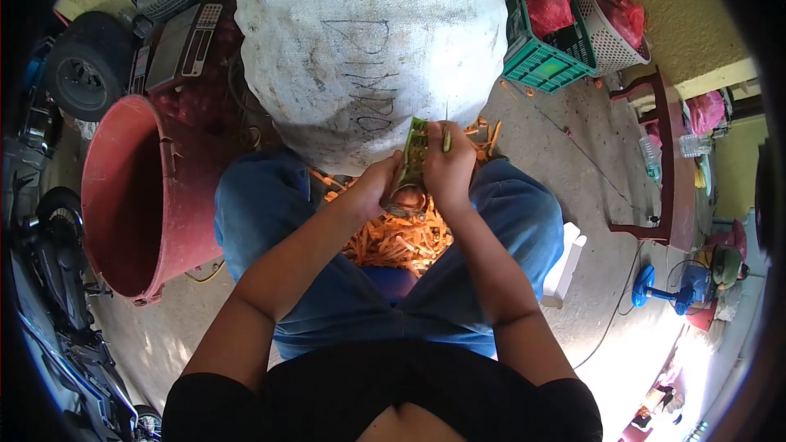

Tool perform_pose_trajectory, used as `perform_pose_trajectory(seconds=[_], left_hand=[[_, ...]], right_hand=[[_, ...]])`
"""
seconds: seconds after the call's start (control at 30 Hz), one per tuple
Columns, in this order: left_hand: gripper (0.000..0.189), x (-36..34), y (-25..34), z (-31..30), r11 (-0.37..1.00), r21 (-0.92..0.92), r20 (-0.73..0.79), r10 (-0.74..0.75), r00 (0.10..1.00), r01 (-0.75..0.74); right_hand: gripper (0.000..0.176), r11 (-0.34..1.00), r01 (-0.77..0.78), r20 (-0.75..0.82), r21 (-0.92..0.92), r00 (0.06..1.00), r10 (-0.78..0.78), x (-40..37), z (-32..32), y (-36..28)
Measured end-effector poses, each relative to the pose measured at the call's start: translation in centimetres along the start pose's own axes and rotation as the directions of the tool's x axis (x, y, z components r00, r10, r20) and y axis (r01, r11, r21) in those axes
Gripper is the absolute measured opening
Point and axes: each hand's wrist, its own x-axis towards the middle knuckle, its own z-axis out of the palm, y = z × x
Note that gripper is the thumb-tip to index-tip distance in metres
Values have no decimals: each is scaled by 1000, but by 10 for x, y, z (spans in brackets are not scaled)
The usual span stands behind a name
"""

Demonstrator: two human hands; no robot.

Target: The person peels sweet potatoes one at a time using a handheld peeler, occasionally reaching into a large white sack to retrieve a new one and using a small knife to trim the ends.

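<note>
Between my knees, my left hand [381, 186] is closed around the side of a long green-patterned object [414, 151] with a rounded, reddish-brown near end. I cannot tell what kind of thing it is. My right hand [449, 162] is wrapped round a slim yellow-green handle [447, 142], and a thin point shows above the fist. This fist sits right against the object's right side. Below both hands lies a heap of orange peel-like strips [398, 244]. Directly ahead stands a bulging white woven sack [372, 49] with dark lettering.
A big red tub [123, 196] stands at my left, beyond it a scale [184, 45] and tires [86, 65]. A green crate [547, 65] and a white basket [610, 45] hold red bags at the right. A brown wooden frame [675, 172] and blue fan [647, 286] are farther right.
</note>
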Motion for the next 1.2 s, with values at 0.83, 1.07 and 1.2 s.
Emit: perform_pose_trajectory(seconds=[0.83, 1.07, 1.2], left_hand=[[37, -15, 0, 24, 957, 234, -180, -132, 975, 172], [38, -20, 9, 19, 941, 260, -91, -199, 976, 216], [38, -39, 15, 21, 886, 417, -136, -160, 978, 203]], right_hand=[[29, 974, -193, -368, -123, 920, 135, 58, -22, 61], [31, 947, -305, -297, -95, 917, 266, 63, -12, 86], [28, 874, -464, -427, 149, 767, 479, 77, -34, 109]])
